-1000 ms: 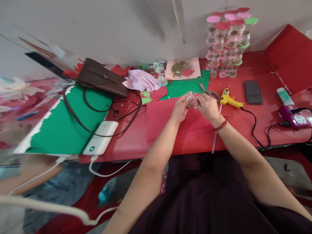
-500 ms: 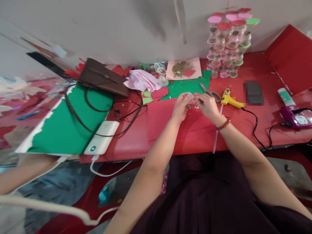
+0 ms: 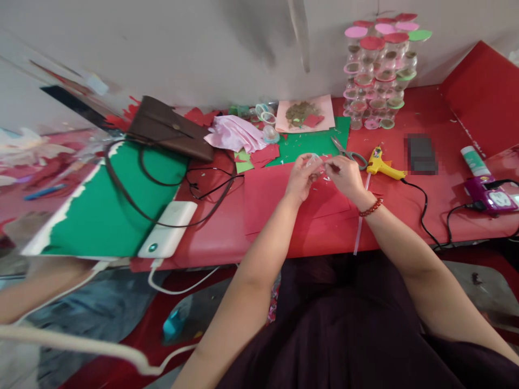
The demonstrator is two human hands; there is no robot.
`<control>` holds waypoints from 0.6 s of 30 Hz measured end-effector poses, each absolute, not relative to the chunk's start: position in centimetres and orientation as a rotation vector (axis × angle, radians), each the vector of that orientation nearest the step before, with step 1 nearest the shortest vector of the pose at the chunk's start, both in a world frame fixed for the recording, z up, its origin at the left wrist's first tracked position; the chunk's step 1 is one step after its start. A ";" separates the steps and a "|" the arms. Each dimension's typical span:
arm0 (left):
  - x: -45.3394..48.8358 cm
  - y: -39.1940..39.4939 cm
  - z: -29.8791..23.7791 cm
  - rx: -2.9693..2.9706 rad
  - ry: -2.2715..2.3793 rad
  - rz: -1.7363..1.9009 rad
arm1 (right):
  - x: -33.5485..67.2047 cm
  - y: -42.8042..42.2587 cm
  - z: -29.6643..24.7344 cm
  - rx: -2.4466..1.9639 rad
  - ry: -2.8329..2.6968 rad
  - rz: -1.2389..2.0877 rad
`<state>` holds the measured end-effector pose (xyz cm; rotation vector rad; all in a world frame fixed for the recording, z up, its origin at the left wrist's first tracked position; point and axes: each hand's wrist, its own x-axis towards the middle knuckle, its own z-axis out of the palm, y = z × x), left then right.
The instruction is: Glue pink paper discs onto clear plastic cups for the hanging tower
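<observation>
My left hand [image 3: 300, 177] is closed round a small clear plastic cup [image 3: 313, 161] above the red paper sheets [image 3: 267, 200]. Close against the cup, my right hand [image 3: 345, 174] has its fingers pinched together; what lies between the fingertips is too small to make out. A red beaded bracelet is on the right wrist. Scissors [image 3: 339, 146] with grey handles lie just beyond the right hand. To the right of them rests a yellow glue gun [image 3: 385, 168], with a clear glue stick pointing toward the table's front edge.
A tower of clear cups with coloured discs [image 3: 375, 81] stands at the back. At left are a brown bag [image 3: 170, 129], a white power bank [image 3: 168, 229] and a green board [image 3: 101, 205]. A purple power socket [image 3: 488, 194] sits at right. Another person's arm [image 3: 48, 286] shows lower left.
Hardly anything differs. The view has shifted slightly, and both hands stay together at the cup with small finger movements.
</observation>
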<state>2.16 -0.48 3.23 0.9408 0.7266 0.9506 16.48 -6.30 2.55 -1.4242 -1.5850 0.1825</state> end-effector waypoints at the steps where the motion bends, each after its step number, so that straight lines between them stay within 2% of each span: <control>1: 2.2 -0.5 3.3 0.946 0.730 0.947 | 16.4 -6.3 2.6 -1.427 -1.574 0.173; 7: 2.1 -0.4 3.3 0.929 0.690 0.917 | 16.1 -6.3 2.6 -1.458 -1.493 0.191; 14: 2.1 -0.1 3.1 0.885 0.652 0.931 | 16.1 -6.2 2.7 -1.338 -1.343 0.449; 18: 1.9 0.1 3.0 0.882 0.658 0.931 | 16.0 -6.3 2.9 -1.314 -1.392 0.386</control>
